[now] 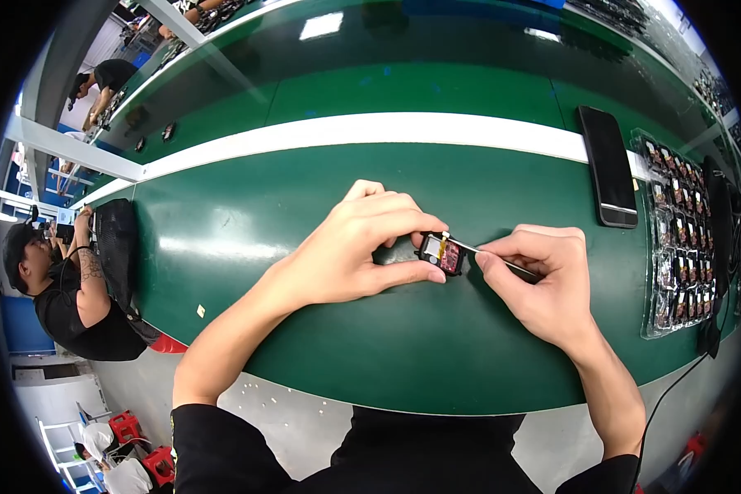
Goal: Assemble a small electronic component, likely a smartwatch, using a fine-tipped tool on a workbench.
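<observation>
- Here's the left hand (358, 245), thumb below and fingers above, pinching a small black-framed device (445, 255) by its edges.
- That device sits over the middle of the bench (469, 354), well in from the near edge, tilted, its open face showing a silvery patch, a yellow strip and a reddish section; whether it touches the green top, I cannot tell.
- And the right hand (547, 272), closed in a pen-like grip on a thin metal tool (466, 246), the tip right up at the device's far side.
- Out toward the far right corner, a black phone (608, 165) lies face up, its top end across the white strip (370, 129) that lines the bench's far edge.
- Just beside it, along the right end, a clear tray (654, 328) carries rows of small dark units (681, 228), with a black cable (673, 383) hanging past the near right corner.
- Over by the left part of the near edge, one tiny pale piece (200, 311).
- Beyond the left end, a person in a black top and cap (90, 309); red stools (163, 465) farther off on the floor.
</observation>
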Demonstrator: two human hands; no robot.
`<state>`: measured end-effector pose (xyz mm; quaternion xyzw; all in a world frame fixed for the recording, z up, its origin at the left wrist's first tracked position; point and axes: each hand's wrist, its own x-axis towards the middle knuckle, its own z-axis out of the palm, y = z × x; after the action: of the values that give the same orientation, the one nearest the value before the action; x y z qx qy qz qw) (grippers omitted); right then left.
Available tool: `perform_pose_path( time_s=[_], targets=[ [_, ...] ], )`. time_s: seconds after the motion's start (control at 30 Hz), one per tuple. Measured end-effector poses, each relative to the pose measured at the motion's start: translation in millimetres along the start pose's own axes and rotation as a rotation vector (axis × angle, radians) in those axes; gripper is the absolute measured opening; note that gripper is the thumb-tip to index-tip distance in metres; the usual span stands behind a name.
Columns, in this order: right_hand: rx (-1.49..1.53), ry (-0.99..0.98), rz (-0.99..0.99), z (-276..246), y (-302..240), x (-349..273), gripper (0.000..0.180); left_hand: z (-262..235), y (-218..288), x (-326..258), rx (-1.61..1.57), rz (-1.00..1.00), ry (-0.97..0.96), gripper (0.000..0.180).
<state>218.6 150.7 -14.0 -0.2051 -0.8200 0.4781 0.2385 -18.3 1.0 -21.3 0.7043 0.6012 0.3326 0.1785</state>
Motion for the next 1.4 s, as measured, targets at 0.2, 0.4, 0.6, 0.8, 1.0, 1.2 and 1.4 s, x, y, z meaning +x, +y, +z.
perform_pose_path(
  time_s=[0.2, 0.4, 0.6, 0.8, 1.0, 1.2, 1.4],
  targets=[
    [0.011, 0.01, -0.022, 1.8, 5.3, -3.7, 0.002, -0.1, 5.8, 0.8, -0.01, -0.056, -0.003, 0.053],
    [0.018, 0.031, -0.004, 6.7, 3.3, -1.6, 0.002, -0.2, 6.2, 1.3, 0.011, -0.059, 0.013, 0.054],
    [0.013, 0.049, -0.041, 4.2, 5.9, -0.7, 0.004, 0.3, 5.7, 0.8, -0.013, -0.073, 0.056, 0.057],
    [-0.172, 0.103, -0.243, 2.5, 9.9, -2.5, 0.017, -2.6, 8.8, 1.9, 0.024, -0.069, 0.034, 0.053],
    [-0.223, 0.08, -0.284, 6.8, 9.4, -4.3, 0.02, 1.4, 6.3, 0.5, -0.02, -0.098, 0.032, 0.051],
    [-0.2, 0.077, -0.301, 7.2, 9.7, -4.6, 0.018, -2.2, 3.5, 1.7, -0.017, -0.029, 0.011, 0.046],
    [-0.035, 0.012, -0.173, 2.6, 6.4, -1.9, 0.014, -9.5, -5.0, 0.5, -0.084, -0.034, -0.053, 0.055]
  ],
)
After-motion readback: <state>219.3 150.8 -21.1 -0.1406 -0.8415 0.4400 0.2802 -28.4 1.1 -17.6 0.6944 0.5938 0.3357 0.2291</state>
